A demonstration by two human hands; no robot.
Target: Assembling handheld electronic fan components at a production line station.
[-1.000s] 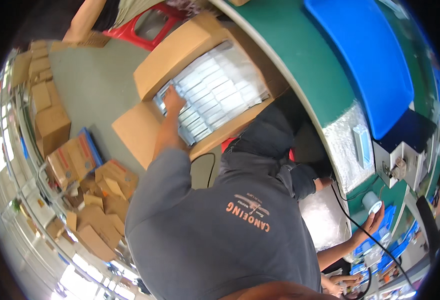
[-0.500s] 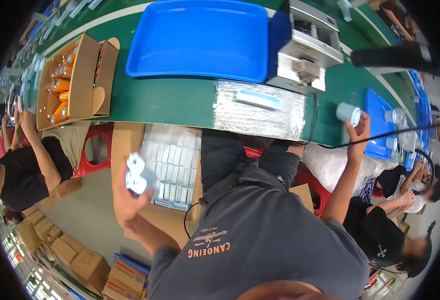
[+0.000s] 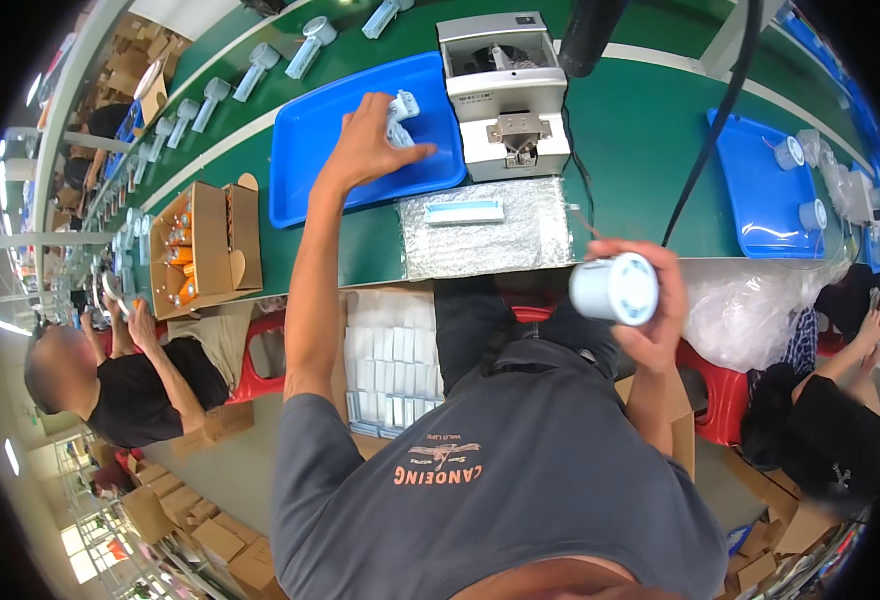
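My left hand (image 3: 368, 145) is over the large blue tray (image 3: 295, 185), its fingers and thumb curled around a few small pale-blue plastic parts (image 3: 401, 106). The palm and fingers hide part of them. In front of my body, at the table's near edge, my right hand (image 3: 660, 318) grips a pale-blue plastic cylinder (image 3: 600, 288), its round ribbed end turned to the right. A thin wire rises from near that cylinder. On a silvery bubble-wrap mat (image 3: 485, 240) between the hands lies a long pale-blue housing (image 3: 465, 211).
A grey-and-white bench machine (image 3: 505, 95) stands right of the tray. At left is a carton of orange cylinders (image 3: 192, 245); below the table edge, a box of pale-blue parts (image 3: 392, 365). Another blue tray (image 3: 750, 190) sits right. Co-workers sit on both sides.
My left hand has gone up from beside the lower box to the blue tray, carrying the pale parts. My right hand has brought the cylinder leftward and nearer my body.
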